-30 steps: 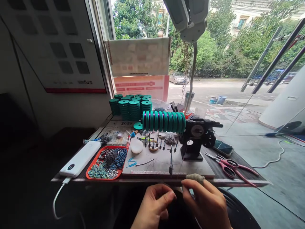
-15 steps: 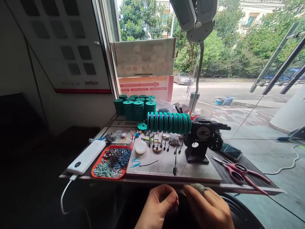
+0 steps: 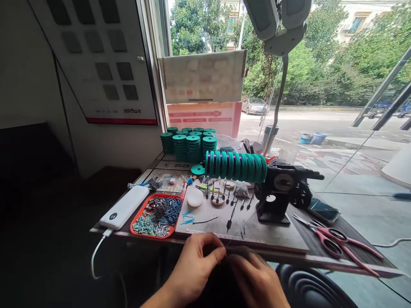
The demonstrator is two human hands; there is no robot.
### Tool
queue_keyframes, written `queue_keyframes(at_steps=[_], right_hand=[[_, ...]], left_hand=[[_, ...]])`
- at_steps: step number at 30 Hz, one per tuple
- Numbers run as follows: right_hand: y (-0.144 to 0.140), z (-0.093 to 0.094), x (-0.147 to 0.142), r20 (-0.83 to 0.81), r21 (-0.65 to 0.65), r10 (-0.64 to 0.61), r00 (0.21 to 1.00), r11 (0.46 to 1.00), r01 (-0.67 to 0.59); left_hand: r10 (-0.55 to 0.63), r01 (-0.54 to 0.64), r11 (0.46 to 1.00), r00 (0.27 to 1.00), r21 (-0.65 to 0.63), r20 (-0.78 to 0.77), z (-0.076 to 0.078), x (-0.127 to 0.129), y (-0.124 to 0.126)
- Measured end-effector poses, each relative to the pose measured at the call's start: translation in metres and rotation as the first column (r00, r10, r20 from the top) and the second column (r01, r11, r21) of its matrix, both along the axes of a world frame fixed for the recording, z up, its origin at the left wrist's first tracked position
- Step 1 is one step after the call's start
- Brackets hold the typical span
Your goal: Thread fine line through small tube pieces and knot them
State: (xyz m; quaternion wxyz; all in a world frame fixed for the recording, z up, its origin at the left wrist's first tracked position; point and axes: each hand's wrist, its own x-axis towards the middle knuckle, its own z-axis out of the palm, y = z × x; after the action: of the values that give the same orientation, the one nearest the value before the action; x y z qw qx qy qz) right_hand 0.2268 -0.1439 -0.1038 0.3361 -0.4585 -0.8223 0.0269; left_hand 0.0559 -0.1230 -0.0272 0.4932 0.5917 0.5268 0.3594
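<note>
My left hand (image 3: 201,263) is at the table's near edge, thumb and forefinger pinched together. Whatever sits in that pinch is too small to name. Close beside it on the right, my right hand (image 3: 258,278) has its fingers curled toward the left fingertips, partly smeared by motion. A faint thin thread runs from near the fingertips up toward the black winding device (image 3: 276,192). That device carries a row of green foam spools (image 3: 236,167). Beyond my hands, a small dark spring-like piece (image 3: 229,224) and two tiny dark bits (image 3: 243,233) lie on the pale board (image 3: 276,235).
On the left are a red tray (image 3: 135,231) of small metal and blue parts and a white power bank (image 3: 125,207). Scissors (image 3: 330,239) and a phone (image 3: 324,209) lie on the right. Stacked green spools (image 3: 192,147) stand at the back, near a lamp arm (image 3: 279,98).
The view has shifted, so the table sits further right. Both hands have moved left and up toward the board. The dark spring-like piece lies at a different slant, with tiny bits beside it.
</note>
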Motion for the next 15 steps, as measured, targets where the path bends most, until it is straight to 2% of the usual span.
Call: queue_keyframes(at_steps=[3,6,10,15], right_hand=[[0.022,0.002,-0.027,0.155,0.232,-0.112,0.982,0.97,0.074],[0.044,0.004,-0.051,0.19,0.284,-0.148,0.971,0.955,0.091],[0.054,0.0,-0.061,0.154,0.325,-0.122,0.98,0.944,0.066],[0.047,-0.001,-0.051,0.043,0.438,0.014,0.999,0.898,-0.031]], left_hand=[[-0.078,0.093,0.991,0.985,0.095,-0.155,0.015,-0.004,0.002],[-0.064,0.089,0.989,0.978,0.118,-0.2,0.019,-0.004,0.001],[-0.059,0.09,0.989,0.968,0.116,-0.245,0.022,-0.011,0.003],[-0.073,0.123,0.985,0.93,0.119,-0.36,0.042,-0.036,0.006]])
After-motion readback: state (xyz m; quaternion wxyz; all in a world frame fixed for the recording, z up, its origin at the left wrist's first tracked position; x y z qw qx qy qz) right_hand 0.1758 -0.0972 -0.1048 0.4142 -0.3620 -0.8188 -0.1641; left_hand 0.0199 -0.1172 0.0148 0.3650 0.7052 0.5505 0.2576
